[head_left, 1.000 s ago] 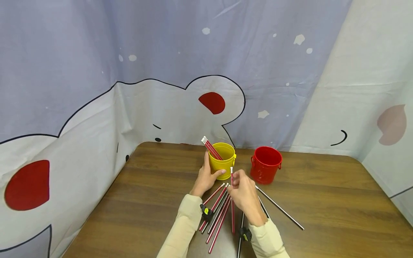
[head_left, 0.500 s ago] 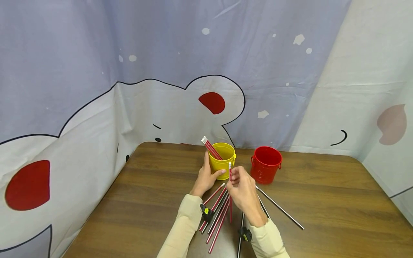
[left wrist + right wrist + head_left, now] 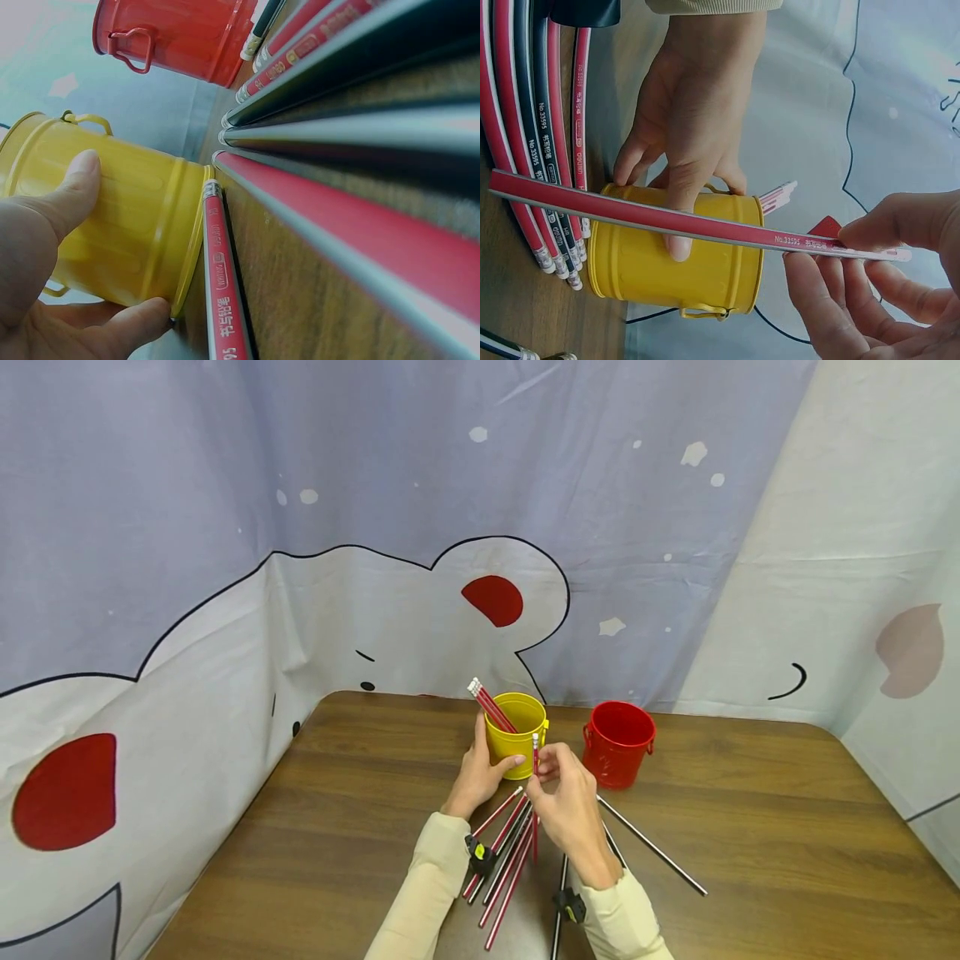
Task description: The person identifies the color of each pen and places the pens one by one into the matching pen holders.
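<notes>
Okay, counting two buckets on the table [image 3: 750, 802]: one yellow bucket [image 3: 512, 747], plus one red bucket [image 3: 615, 767] a little to the right. Got the left hand [image 3: 478, 774] wrapped round the yellow one, thumb flat on the front wall, other fingers round the side, spread about as wide as the bucket. Then one red pencil [image 3: 615, 207] in the right hand [image 3: 567, 797], pinched between thumb and fingers near the white eraser end, nearly closed up. Held eraser-up just in front of the yellow bucket, outside it. Can't tell if touching the table.

Inside the yellow bucket, a bunch of red pencils [image 3: 495, 707], eraser ends up, leaning left, too tight for an exact count. On the table, six loose ones fanned out: four red pencils [image 3: 507, 75] and two black pencils [image 3: 546, 131], erasers toward the yellow bucket. Off right, three more black ones [image 3: 652, 846], some partly hidden by the right sleeve [image 3: 626, 918]. Also two black wrist gadgets [image 3: 480, 853], one per arm.
</notes>
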The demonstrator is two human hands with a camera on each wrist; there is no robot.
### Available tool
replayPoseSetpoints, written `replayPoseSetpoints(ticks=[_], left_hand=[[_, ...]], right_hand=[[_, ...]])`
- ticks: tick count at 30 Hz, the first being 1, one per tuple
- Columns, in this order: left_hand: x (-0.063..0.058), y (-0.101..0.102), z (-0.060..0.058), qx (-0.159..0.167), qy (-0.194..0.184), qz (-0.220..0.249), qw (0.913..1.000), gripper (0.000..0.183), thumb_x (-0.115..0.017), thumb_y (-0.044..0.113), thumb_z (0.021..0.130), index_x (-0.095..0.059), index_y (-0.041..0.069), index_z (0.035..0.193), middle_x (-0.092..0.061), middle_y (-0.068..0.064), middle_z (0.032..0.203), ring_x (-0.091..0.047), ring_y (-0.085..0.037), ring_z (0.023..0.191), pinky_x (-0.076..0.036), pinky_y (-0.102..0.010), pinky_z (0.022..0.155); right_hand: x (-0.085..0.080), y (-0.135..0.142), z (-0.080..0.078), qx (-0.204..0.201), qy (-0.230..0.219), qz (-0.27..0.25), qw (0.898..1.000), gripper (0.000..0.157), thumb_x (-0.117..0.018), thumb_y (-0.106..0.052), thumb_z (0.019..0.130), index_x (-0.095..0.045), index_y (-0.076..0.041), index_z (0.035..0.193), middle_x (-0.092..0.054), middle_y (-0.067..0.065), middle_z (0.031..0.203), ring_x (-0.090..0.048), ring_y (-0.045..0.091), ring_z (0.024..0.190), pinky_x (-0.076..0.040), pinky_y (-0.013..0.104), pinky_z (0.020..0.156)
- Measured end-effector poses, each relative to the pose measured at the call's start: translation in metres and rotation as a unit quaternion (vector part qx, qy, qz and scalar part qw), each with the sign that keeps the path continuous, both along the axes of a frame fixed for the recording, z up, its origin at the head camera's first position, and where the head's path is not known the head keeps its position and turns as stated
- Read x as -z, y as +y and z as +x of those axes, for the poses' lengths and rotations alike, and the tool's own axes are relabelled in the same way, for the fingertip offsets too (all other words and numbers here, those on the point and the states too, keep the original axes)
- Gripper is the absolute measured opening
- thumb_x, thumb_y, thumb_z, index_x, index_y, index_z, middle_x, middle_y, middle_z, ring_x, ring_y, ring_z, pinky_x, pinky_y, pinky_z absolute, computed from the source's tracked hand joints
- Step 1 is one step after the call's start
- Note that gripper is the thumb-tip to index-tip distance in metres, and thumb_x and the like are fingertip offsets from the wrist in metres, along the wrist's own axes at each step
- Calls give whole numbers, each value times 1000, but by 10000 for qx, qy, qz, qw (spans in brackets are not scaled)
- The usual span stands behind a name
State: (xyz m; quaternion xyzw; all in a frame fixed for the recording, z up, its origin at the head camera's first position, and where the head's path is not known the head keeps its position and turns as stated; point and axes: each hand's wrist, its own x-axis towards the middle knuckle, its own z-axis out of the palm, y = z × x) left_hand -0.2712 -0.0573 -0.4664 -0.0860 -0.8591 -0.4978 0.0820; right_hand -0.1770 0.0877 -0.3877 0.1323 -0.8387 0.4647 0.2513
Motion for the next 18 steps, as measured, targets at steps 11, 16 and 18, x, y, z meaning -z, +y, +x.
replayPoseSetpoints(ticks=[11, 16, 18], left_hand=[[0, 0, 0, -36, -32, -25, 10000, 98, -66, 43, 80, 4, 32, 147, -36, -15, 143, -41, -34, 125, -30, -50, 104], [-1, 0, 1, -22, -31, 13, 10000, 97, -66, 43, 80, 4, 32, 147, -36, -15, 143, -42, -34, 125, -30, -51, 103], [-1, 0, 1, -12, -32, 14, 10000, 96, -66, 43, 80, 4, 33, 147, -36, -14, 143, -41, -33, 125, -30, -51, 103]], right_hand=[[-2, 0, 0, -48, 463, -22, 9989, 28, -69, 3, 71, -56, -6, 94, -60, 3, 84, -59, 15, 75, -54, 28, 66], [-3, 1, 1, -187, 444, -228, 9986, 28, -69, 3, 72, -56, -6, 96, -59, 4, 86, -60, 16, 76, -54, 23, 58], [-3, 1, 1, -228, 410, -285, 9985, 28, -69, 3, 73, -56, -6, 96, -59, 4, 87, -60, 17, 77, -54, 23, 58]])
